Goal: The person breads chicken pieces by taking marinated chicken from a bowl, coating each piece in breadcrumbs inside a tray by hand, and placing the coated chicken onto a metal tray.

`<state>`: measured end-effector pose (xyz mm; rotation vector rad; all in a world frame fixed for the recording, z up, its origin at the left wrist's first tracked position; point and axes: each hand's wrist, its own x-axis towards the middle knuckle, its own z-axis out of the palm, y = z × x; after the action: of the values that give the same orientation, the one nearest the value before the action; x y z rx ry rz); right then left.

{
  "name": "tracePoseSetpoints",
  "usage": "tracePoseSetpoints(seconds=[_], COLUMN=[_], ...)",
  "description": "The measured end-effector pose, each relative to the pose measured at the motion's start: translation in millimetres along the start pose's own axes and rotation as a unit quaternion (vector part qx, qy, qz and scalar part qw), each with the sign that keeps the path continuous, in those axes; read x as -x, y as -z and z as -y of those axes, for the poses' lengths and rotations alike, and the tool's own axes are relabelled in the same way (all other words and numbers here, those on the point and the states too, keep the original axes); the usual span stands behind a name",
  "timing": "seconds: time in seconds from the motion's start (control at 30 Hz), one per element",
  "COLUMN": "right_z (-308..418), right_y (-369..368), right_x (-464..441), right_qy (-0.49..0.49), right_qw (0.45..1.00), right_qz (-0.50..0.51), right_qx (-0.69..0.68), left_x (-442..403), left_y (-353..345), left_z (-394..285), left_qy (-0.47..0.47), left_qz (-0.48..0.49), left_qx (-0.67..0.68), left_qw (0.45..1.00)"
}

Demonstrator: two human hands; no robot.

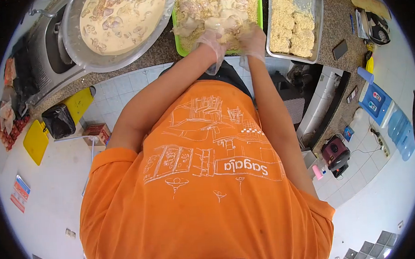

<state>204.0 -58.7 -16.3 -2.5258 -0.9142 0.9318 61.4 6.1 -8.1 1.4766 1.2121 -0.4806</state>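
A bright green tray (178,46) holds pale crumbs and several flattened pieces of raw chicken (224,23). My left hand (211,40), in a clear plastic glove, is at the near edge of this tray, against the lower side of a chicken piece. Its fingertips are hard to make out among glove and crumbs. Over the near right corner of the same tray is my right hand (253,39), also gloved. Motion blurs its fingers, and whether they hold crumbs is unclear.
Left of the tray stands a large metal bowl (69,47) of creamy liquid with chicken pieces. A metal pan (317,9) at the right holds crumb-coated pieces (300,35). A phone (340,49) lies on the dark speckled counter (327,61). Behind the bowl's left side is a stove (52,74).
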Motion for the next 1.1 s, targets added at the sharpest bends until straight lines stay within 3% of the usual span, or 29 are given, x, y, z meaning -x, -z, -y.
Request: tracePoseSetpoints(seconds=[0.1,0.2,0.23,0.27,0.33,0.37,0.4,0.5,0.6,0.7,0.8,0.83,0.93,0.97,1.07,1.1], right_z=[24,11,16,26,25,13,3,-1,-26,-30,-12,-15,-16,16,80,81], right_y=[32,14,20,31,34,28,19,-22,-50,-39,3,10,-10,-3,-5,-3], right_x=[19,15,18,24,27,23,21,19,-5,-21,-4,-12,-15,1,17,19], right_qy=[-0.035,0.098,0.105,0.111,0.120,0.124,0.127,0.156,0.166,0.137,0.083,0.038,0.083,0.179,0.158,0.170], right_qw=[0.979,0.982,0.983,0.984,0.989,0.992,0.991,0.949,0.959,0.972,0.996,0.998,0.990,0.983,0.968,0.970], right_qz=[0.070,-0.009,0.014,0.037,0.035,0.010,-0.014,-0.011,-0.141,-0.049,-0.003,0.059,0.051,0.025,0.144,0.133], right_qx=[-0.187,-0.159,-0.148,-0.136,-0.074,-0.024,0.027,0.273,0.179,0.185,0.032,0.009,-0.106,-0.014,-0.131,-0.109], left_x=[-24,55,35,0,3,45,67,46,5,-5,18,27,60,75,112,119], left_y=[-10,41,30,9,11,39,53,29,14,12,25,31,47,54,77,84], left_z=[40,-1,21,59,64,33,16,20,18,12,15,17,19,18,5,3], left_qy=[-0.090,-0.111,-0.099,-0.080,-0.010,0.037,0.084,0.057,0.036,-0.007,-0.002,0.003,0.032,0.044,0.089,0.104], left_qz=[0.012,0.042,0.030,0.018,-0.022,-0.048,-0.071,-0.107,-0.044,0.008,0.003,0.000,-0.019,-0.028,-0.055,-0.062], left_qx=[-0.111,-0.148,0.089,0.320,0.356,0.163,-0.036,0.035,-0.067,-0.111,-0.001,0.035,0.138,0.171,0.209,0.153], left_qw=[0.990,0.982,0.991,0.944,0.934,0.985,0.993,0.992,0.996,0.994,1.000,0.999,0.990,0.984,0.972,0.981])
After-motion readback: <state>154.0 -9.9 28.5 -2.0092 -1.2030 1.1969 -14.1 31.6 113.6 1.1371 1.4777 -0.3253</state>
